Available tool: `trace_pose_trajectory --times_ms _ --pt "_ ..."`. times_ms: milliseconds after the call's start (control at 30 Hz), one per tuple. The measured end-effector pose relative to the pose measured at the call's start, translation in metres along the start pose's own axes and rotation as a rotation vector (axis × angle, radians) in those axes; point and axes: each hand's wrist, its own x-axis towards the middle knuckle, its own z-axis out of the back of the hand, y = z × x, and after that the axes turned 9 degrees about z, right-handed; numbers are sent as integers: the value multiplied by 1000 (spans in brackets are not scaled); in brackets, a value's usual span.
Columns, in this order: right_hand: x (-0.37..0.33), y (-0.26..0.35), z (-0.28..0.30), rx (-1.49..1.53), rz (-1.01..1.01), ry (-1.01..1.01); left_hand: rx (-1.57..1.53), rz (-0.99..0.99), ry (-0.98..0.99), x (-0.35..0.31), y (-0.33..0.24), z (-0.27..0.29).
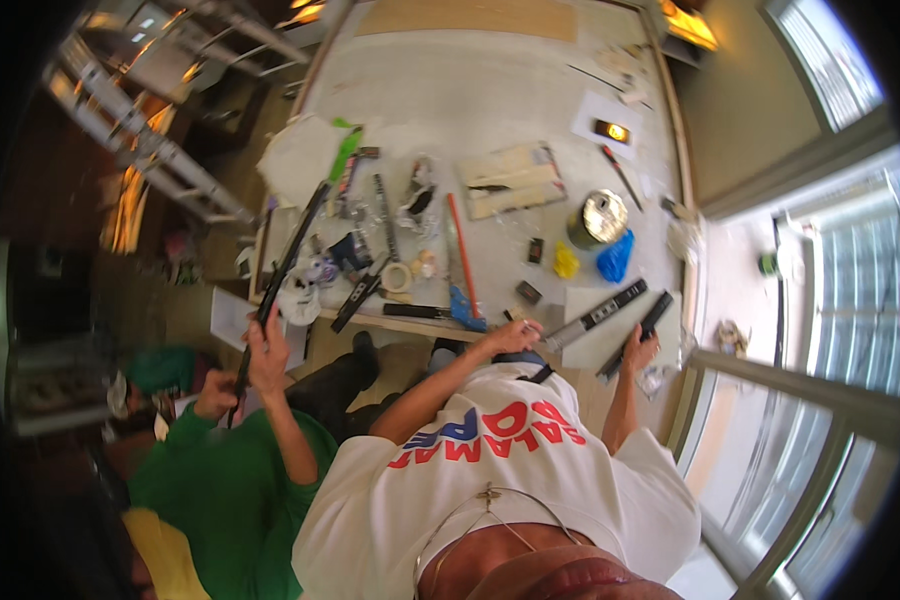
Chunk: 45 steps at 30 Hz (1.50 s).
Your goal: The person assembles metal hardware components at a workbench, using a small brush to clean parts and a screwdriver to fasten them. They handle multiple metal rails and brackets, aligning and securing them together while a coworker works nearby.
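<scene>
My left hand (518, 336) is at the table's near edge, fingers bent around the near end of a grey and black metal rail (592, 318) with cutouts along its dark part. The rail slants up to the right over a pale sheet (580, 357). To its right, my right hand (640, 350) grips a dark bar (656, 314), which tilts up and to the right. A second dark piece lies below that bar, partly hidden by the hand. Another black rail (415, 311) lies left of my left hand, along the edge.
At left, a co-worker in green holds a long black rail (298, 240) in both hands. The table (420, 90) bears a can (603, 217), a blue bag (615, 256), a red strip (462, 250), a tape roll (396, 277) and a screwdriver (622, 177). A ladder (135, 130) stands behind the co-worker.
</scene>
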Motion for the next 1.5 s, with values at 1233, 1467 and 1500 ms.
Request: trace_pose_trajectory --times_ms 1233,1467,1500 --pt "-1 7 31 263 -379 -4 58 115 -54 -12 -12 -12" --pt "2 0 35 234 -361 53 53 94 -106 -10 -10 -15" --pt "2 1 36 226 -367 74 54 82 -111 -12 -17 -17"
